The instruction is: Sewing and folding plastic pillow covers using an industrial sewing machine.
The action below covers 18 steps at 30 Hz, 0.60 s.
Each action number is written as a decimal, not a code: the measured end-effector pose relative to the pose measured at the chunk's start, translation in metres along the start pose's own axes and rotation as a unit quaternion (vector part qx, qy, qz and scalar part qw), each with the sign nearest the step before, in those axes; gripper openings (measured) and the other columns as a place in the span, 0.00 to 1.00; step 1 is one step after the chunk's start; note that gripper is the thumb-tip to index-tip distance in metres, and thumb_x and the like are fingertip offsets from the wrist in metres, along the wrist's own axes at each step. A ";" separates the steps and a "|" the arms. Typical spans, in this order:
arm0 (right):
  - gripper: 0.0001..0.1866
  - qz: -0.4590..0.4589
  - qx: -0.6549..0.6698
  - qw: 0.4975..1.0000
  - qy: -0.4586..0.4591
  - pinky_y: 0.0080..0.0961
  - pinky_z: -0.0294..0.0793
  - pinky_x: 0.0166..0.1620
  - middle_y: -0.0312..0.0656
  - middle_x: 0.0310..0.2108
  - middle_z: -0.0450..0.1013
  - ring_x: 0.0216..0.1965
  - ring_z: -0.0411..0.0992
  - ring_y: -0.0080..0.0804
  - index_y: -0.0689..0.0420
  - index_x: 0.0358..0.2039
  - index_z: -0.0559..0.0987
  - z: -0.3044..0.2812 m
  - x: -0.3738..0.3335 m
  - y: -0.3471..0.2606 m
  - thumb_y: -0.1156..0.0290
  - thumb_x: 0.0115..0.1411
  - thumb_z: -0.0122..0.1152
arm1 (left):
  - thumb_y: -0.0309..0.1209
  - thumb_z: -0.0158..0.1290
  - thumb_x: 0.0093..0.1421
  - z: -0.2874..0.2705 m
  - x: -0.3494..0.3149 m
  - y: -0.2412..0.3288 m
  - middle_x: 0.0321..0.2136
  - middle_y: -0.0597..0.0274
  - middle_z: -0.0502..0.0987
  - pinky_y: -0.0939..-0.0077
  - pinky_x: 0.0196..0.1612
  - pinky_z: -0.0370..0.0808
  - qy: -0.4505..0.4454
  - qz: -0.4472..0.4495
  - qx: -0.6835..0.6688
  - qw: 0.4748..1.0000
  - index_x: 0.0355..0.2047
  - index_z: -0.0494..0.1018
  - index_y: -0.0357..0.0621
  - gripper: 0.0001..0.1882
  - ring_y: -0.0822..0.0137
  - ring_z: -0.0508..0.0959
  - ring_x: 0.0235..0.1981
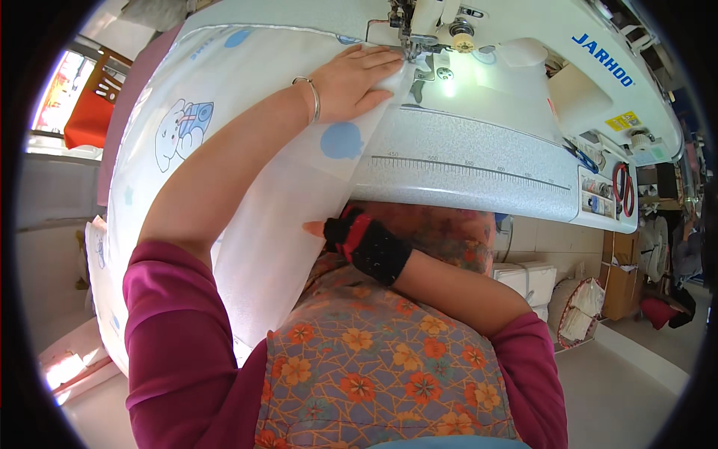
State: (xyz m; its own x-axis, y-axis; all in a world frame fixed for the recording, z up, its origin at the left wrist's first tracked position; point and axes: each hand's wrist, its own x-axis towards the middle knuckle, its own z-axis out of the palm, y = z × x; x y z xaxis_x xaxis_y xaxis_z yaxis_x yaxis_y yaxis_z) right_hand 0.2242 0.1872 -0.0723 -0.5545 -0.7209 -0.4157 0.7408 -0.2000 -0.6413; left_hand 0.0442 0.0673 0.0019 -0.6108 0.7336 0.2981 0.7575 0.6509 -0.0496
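My left hand (359, 82) lies flat on a white fabric (277, 217) printed with blue spots and a cartoon animal. Its fingers are stretched out close to the presser foot (407, 51) of a white sewing machine (516, 30). A silver bangle circles that wrist. Lower down, my right hand (366, 241), in a black and red fingerless glove, is at the fabric's hanging edge, just below the table's front. One digit shows on top of the cloth, with the rest of the fingers hidden, apparently pinching the edge between them.
The grey machine table (464, 172) carries a printed ruler along its front. At its right end are red-handled scissors (622, 188), blue-handled snips (582, 156) and a small compartment tray (597, 194). A basket (580, 310) stands on the floor at right. A floral apron (396, 359) covers my lap.
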 end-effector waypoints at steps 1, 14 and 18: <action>0.22 -0.033 -0.047 0.998 0.011 0.26 0.71 0.47 0.42 0.45 0.73 0.44 0.71 0.30 0.60 0.49 0.72 0.002 0.011 0.005 0.64 0.56 0.61 | 0.38 0.44 0.62 0.003 -0.002 0.000 0.61 0.58 0.59 0.61 0.65 0.52 -0.026 -0.007 0.002 1.000 0.60 0.60 0.47 0.26 0.58 0.56 0.63; 0.27 -0.050 -0.206 0.977 0.013 0.29 0.68 0.53 0.44 0.47 0.73 0.49 0.69 0.31 0.62 0.53 0.70 -0.037 -0.065 -0.027 0.70 0.52 0.63 | 0.43 0.40 0.63 0.007 0.006 0.051 0.62 0.57 0.57 0.48 0.64 0.50 -0.047 -0.174 0.008 0.984 0.60 0.59 0.47 0.27 0.57 0.54 0.65; 0.25 -0.090 -0.290 0.951 0.058 0.29 0.68 0.53 0.44 0.45 0.74 0.47 0.70 0.30 0.61 0.51 0.72 -0.051 -0.074 -0.024 0.69 0.51 0.64 | 0.43 0.40 0.63 0.006 0.012 0.059 0.62 0.56 0.58 0.47 0.63 0.50 -0.037 -0.202 0.010 0.979 0.59 0.60 0.45 0.26 0.58 0.54 0.65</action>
State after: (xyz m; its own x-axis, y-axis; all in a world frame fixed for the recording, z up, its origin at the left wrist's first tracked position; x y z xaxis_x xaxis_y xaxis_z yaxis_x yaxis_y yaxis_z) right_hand 0.2277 0.2789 -0.0589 -0.7153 -0.6249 -0.3127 0.3147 0.1114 -0.9426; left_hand 0.0798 0.1156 -0.0030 -0.8753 0.4266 0.2279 0.4460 0.8942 0.0391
